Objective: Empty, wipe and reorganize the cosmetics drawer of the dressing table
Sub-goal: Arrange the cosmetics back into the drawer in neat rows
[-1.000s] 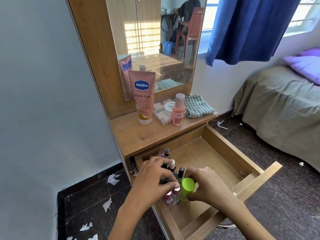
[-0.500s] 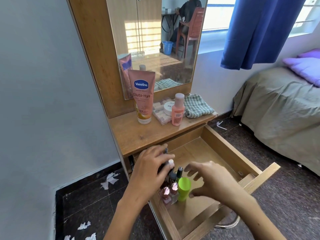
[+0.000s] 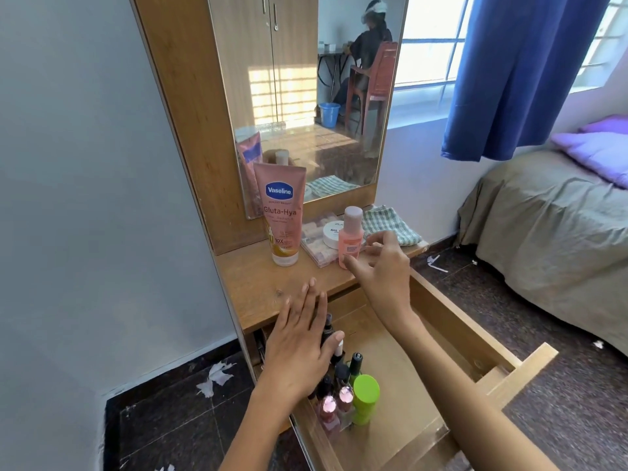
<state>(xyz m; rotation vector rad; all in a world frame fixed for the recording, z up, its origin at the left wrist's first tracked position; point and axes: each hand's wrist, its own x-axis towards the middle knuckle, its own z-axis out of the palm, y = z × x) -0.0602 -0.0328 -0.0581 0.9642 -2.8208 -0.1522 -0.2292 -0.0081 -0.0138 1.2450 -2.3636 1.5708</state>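
The wooden drawer (image 3: 452, 329) of the dressing table is pulled out. In its left front corner stand several small nail polish bottles (image 3: 336, 399) and a container with a lime green cap (image 3: 365, 397). My left hand (image 3: 299, 345) hovers flat over the bottles at the drawer's left side, fingers spread, holding nothing. My right hand (image 3: 384, 263) is up at the tabletop, fingers apart, right beside a small pink bottle (image 3: 350, 236), thumb close to its base. A Vaseline tube (image 3: 282, 215), a clear palette box (image 3: 316, 244), a white jar (image 3: 333, 232) and a checked cloth (image 3: 390, 224) are on the tabletop (image 3: 258, 287).
The mirror (image 3: 306, 96) stands behind the tabletop. A bed (image 3: 550, 212) with purple pillows is at the right, under a blue curtain (image 3: 520, 73). White paper scraps (image 3: 215, 377) lie on the dark floor at the left. A grey wall is at the left.
My right hand left the green-capped container in the drawer and rose to the pink bottle on the tabletop. My left hand lifted off the bottles and opened flat.
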